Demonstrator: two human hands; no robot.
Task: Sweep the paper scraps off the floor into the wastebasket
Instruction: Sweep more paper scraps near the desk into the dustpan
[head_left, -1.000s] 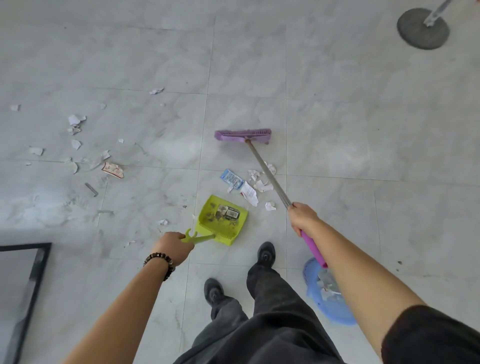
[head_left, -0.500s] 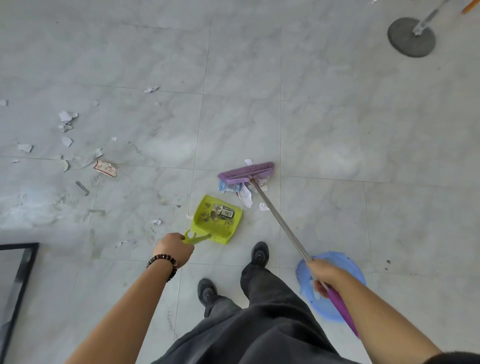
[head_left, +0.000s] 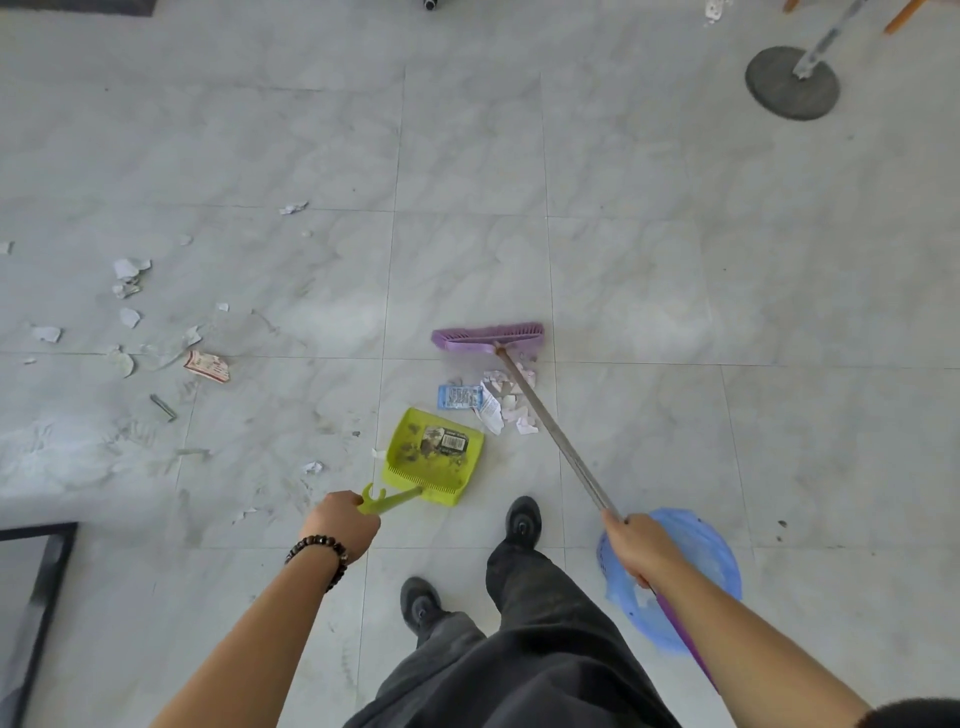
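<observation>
- My two black shoes (head_left: 522, 519) stand on the pale tiled floor (head_left: 649, 260).
- My left hand (head_left: 340, 525), with a beaded bracelet (head_left: 319, 548) at the wrist, is curled round the handle of the lime-green dustpan (head_left: 434, 457). The pan lies flat just ahead of my feet and holds dirt and a barcoded scrap.
- My right hand (head_left: 636, 545) grips the broom stick (head_left: 556, 436) above the blue wastebasket (head_left: 722, 551), which stands just right of my right foot.
- A pile of paper scraps (head_left: 498, 402), with a blue wrapper (head_left: 460, 397) at its left, lies just past the pan's far right corner, under the stick.
- The purple broom head (head_left: 488, 335) sits beyond the pile.
- More loose scraps (head_left: 130, 270) and a red-printed slip (head_left: 207, 366) lie well off to the left.
- A round grey stand base (head_left: 792, 83) is far right.
</observation>
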